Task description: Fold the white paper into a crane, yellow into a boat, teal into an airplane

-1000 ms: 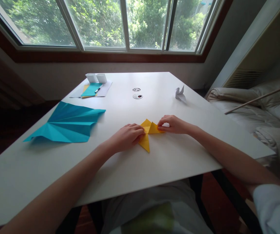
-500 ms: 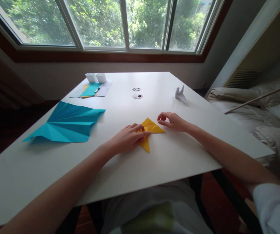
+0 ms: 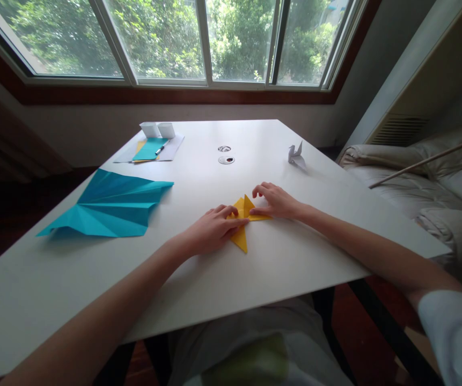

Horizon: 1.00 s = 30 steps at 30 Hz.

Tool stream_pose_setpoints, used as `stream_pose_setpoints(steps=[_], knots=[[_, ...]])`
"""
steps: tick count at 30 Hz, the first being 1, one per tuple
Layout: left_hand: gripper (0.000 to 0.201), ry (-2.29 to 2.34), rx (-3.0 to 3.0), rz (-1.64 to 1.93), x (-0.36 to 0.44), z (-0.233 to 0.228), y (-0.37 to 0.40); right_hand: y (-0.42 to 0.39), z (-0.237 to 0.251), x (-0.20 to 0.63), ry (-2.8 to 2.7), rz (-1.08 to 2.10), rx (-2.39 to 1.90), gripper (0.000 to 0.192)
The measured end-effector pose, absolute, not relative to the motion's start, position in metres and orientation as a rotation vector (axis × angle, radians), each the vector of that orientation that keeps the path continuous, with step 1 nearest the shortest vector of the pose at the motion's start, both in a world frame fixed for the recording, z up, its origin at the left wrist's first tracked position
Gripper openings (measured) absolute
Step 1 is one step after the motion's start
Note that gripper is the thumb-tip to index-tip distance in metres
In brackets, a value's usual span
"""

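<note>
A piece of yellow origami paper point(image 3: 239, 240), folded into pointed flaps, lies on the white table point(image 3: 198, 289) in front of me. My left hand point(image 3: 214, 228) covers its left side and holds it down, thumb stretched across the middle and fingers curled over the edge. A small flap point(image 3: 248, 203) stands up near the top of the fold. At the paper's right point, my right hand point(image 3: 279, 201) has its thumb against the paper. The index finger is bent and apart from that thumb, beside the raised flap. The curled fingers hide part of the fold.
A creased blue paper sheet point(image 3: 114, 209) spreads at the left. Behind it are two white paper boxes point(image 3: 150, 130), coloured sheets point(image 3: 146, 150) and a pen point(image 3: 161, 148). A white paper crane point(image 3: 295, 155) stands back right. Two round table fittings point(image 3: 226, 160) sit mid-table.
My right hand has moved left onto the yellow paper's right point. A flap that lay flatter now stands up. My left hand has stayed in place.
</note>
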<state>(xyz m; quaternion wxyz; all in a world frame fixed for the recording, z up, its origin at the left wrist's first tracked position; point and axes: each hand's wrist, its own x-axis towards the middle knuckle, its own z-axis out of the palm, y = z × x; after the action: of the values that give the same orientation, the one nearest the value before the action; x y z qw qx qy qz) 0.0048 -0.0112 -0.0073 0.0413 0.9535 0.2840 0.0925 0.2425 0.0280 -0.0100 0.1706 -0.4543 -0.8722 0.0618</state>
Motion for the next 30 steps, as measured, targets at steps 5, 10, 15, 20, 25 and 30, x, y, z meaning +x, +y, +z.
stream_pose_setpoints(steps=[5, 10, 15, 20, 25, 30], knots=[[0.038, 0.862, 2.899, 0.301, 0.004, -0.008, -0.011, 0.041, -0.007, 0.232, -2.504, 0.162, -1.314, 0.046], [0.038, 0.854, 2.9, 0.297, 0.004, -0.007, -0.011, 0.054, -0.005, 0.223, -2.51, 0.208, -1.353, 0.047], [0.037, 0.874, 2.901, 0.251, 0.005, -0.004, -0.012, 0.065, -0.008, 0.219, -2.479, 0.235, -1.371, 0.043], [0.036, 0.864, 2.914, 0.259, 0.006, -0.003, -0.012, 0.072, -0.012, 0.214, -2.487, 0.226, -1.375, 0.042], [0.038, 0.843, 2.873, 0.207, 0.007, -0.003, -0.012, 0.074, -0.014, 0.211, -2.464, 0.215, -1.386, 0.04], [0.037, 0.885, 2.897, 0.212, 0.005, 0.0, -0.011, 0.07, -0.006, 0.222, -2.404, 0.199, -1.338, 0.024]])
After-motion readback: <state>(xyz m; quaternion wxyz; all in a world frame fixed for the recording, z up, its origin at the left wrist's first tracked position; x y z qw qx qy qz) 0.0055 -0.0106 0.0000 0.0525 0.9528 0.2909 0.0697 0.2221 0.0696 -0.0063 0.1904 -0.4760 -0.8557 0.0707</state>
